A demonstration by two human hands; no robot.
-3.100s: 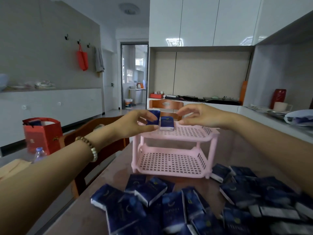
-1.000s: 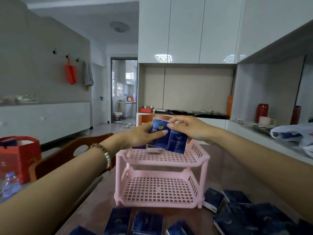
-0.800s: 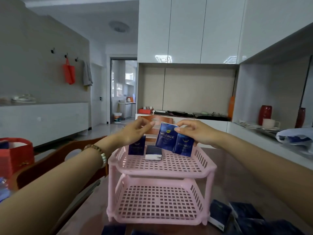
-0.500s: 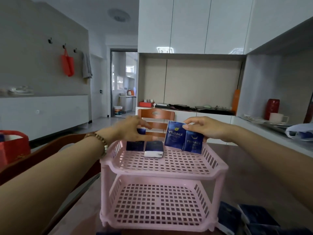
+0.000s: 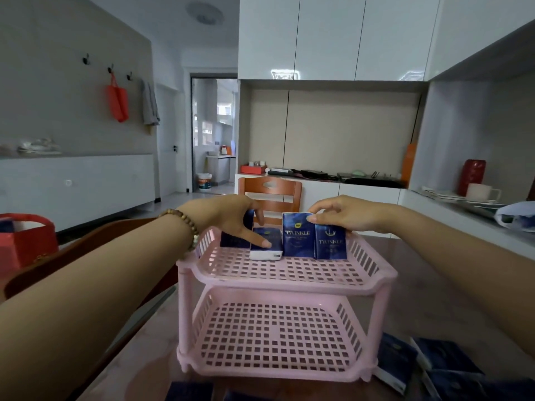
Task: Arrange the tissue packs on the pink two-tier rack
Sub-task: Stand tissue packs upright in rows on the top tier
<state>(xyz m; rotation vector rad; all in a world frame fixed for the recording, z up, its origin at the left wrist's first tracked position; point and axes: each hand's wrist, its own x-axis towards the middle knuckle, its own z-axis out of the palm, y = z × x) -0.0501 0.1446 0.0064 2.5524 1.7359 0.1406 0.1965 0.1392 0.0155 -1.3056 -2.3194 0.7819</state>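
Observation:
The pink two-tier rack (image 5: 285,286) stands on the table in front of me, its lower tier bare. On the top tier's far side two dark blue tissue packs (image 5: 314,240) stand upright side by side, and my right hand (image 5: 344,214) pinches their top edges. My left hand (image 5: 231,217) grips another upright pack (image 5: 234,241) at the far left corner, its thumb lying across a pack that lies flat (image 5: 266,247) between the two groups.
Loose blue packs (image 5: 434,363) lie on the table right of and in front of the rack. A wooden chair (image 5: 270,195) stands behind it, another chair back at my left. A red bag (image 5: 26,244) sits far left; a counter with a cup runs along the right.
My right hand has lowered its two packs from the air onto the top tier's far side. My left hand has shifted to the left pack. The view has moved closer to the rack.

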